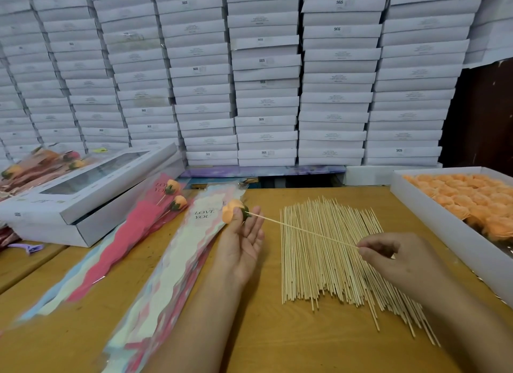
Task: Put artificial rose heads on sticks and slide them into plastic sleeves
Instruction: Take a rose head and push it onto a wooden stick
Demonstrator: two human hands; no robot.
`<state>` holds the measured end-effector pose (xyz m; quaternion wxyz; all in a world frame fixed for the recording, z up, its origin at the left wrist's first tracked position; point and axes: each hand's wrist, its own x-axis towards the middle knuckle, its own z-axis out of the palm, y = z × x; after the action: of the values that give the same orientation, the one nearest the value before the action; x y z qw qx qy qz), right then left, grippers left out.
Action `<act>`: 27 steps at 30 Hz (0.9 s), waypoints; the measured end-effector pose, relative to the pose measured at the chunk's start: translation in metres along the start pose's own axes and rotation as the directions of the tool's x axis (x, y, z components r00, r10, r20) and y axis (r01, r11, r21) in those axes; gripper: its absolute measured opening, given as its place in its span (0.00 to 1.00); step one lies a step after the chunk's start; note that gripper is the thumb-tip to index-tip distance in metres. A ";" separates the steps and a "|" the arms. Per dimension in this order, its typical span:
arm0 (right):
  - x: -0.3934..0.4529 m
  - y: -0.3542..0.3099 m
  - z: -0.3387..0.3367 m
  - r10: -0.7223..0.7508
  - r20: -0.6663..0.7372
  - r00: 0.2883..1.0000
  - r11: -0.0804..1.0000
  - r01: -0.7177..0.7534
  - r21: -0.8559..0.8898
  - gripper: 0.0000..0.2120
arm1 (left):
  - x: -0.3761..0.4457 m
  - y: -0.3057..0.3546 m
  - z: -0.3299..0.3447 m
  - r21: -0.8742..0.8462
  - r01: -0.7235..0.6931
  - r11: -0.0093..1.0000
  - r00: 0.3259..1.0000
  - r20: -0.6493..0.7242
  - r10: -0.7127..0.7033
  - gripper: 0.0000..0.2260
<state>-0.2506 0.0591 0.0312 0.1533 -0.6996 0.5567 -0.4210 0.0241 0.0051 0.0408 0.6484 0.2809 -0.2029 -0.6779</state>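
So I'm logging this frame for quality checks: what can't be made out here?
- Head view: whether the stick is seated in the rose head; left hand fingers cover the joint.
- Small print on the stacked boxes: too small.
- Tray of rose heads: cut off by the right edge.

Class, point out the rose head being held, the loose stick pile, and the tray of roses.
rose head [231, 211], head view, orange petals
stick pile [327, 264], head view, middle
tray [433, 220], head view, white wall
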 end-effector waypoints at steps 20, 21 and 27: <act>0.003 0.015 0.000 0.012 0.009 1.000 0.997 -0.011 -0.074 0.05 | 0.003 -0.001 -0.005 -0.040 -0.018 0.999 0.999 -0.028 0.017 0.13; 0.003 0.015 0.001 0.007 0.010 1.000 0.997 -0.006 -0.075 0.05 | 0.003 -0.001 -0.005 -0.044 -0.019 0.999 0.999 -0.027 0.018 0.13; 0.003 0.015 0.001 0.000 0.013 1.000 0.998 0.000 -0.055 0.11 | 0.004 -0.001 -0.005 -0.056 -0.018 0.998 0.999 -0.028 0.017 0.13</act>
<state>-0.2593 0.0509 0.0217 0.1375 -0.7062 0.5670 -0.4010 0.0264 0.0018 0.0362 0.6646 0.2702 -0.1773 -0.6737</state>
